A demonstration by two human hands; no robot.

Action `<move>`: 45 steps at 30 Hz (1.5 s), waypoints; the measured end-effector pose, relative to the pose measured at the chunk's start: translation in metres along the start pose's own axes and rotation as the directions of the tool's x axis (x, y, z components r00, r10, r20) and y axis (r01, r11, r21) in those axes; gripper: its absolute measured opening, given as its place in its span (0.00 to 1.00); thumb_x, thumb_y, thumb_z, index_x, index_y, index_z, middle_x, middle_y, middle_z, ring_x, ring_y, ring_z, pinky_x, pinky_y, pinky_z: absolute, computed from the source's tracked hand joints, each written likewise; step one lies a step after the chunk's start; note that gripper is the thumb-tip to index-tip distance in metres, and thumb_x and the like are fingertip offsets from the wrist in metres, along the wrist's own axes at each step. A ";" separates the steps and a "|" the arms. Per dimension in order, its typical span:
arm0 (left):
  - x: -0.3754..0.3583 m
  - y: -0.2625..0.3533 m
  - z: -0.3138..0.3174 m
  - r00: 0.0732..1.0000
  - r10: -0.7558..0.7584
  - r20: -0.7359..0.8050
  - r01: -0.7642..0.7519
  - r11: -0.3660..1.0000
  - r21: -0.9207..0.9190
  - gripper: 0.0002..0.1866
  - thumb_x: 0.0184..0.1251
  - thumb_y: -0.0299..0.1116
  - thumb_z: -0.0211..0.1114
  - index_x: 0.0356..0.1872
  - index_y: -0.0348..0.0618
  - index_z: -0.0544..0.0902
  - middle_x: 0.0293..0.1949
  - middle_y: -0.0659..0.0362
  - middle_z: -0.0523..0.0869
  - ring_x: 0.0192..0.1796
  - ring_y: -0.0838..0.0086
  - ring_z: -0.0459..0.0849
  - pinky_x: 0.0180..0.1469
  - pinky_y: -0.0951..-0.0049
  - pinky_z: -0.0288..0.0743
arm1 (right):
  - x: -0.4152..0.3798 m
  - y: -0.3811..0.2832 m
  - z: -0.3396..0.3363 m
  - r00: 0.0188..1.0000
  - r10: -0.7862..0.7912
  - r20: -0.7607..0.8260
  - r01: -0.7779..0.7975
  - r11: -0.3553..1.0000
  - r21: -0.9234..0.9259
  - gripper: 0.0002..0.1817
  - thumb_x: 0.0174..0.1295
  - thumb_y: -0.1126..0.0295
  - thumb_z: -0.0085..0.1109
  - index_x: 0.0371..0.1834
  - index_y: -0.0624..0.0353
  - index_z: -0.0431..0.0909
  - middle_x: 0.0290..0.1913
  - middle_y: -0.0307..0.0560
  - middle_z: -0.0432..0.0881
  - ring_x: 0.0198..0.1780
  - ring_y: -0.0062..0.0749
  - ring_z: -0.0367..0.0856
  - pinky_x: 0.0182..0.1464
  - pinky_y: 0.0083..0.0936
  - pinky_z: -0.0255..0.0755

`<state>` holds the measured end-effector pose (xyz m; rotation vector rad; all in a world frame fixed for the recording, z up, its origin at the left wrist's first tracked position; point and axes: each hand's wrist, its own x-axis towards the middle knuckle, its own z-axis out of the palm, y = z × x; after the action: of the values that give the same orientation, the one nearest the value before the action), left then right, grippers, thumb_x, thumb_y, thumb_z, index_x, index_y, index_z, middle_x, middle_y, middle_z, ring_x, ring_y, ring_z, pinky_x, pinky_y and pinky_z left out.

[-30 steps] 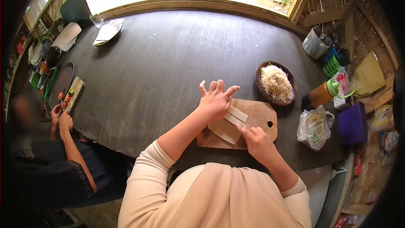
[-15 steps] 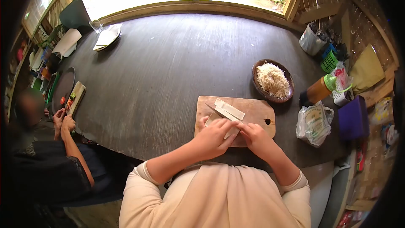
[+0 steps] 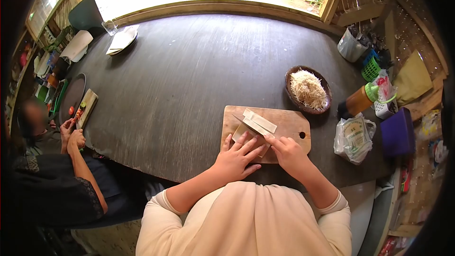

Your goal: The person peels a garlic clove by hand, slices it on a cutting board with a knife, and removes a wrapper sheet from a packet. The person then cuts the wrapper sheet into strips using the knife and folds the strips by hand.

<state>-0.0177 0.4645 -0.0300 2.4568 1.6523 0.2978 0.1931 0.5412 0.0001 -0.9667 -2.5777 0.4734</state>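
Note:
On the wooden cutting board (image 3: 295, 119), a pale slab (image 3: 240, 133) that looks like tempeh lies partly under my left hand (image 3: 237, 158). That hand is open, its fingers spread flat on the slab. My right hand (image 3: 287, 154) is closed around a knife (image 3: 246, 125), with the handle hidden in the grip. The blade points up and left, lying between the slab and two cut strips (image 3: 259, 120) on its far side. My right index finger reaches along the knife near the left fingertips.
A brown bowl (image 3: 327, 87) of pale shreds (image 3: 308, 89) stands beyond the board. To the right are a plastic bag (image 3: 354, 138), a bottle (image 3: 356, 102) and a purple box (image 3: 397, 132). At left, another person's hands (image 3: 72, 137) work over a small board (image 3: 88, 108) by a round tray (image 3: 71, 96).
My left hand has moved left from beside the knife, its bunched fingers now spread flat over the slab. My right hand keeps the knife in nearly the same place.

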 end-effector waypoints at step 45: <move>-0.028 -0.011 -0.014 0.989 -0.114 -0.092 0.100 0.984 -0.144 0.25 0.69 0.52 0.60 0.62 0.54 0.77 0.69 0.61 0.70 0.73 0.66 0.66 0.64 0.19 0.41 | -0.003 -0.024 0.006 1.000 -0.022 0.010 0.022 1.000 0.011 0.25 0.62 0.75 0.60 0.64 0.49 0.76 0.32 0.50 0.75 0.35 0.44 0.77 0.40 0.37 0.74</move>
<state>-0.0411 0.4432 -0.0208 2.2769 1.7314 0.5103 0.1792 0.5204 0.0040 -0.9332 -2.5896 0.4871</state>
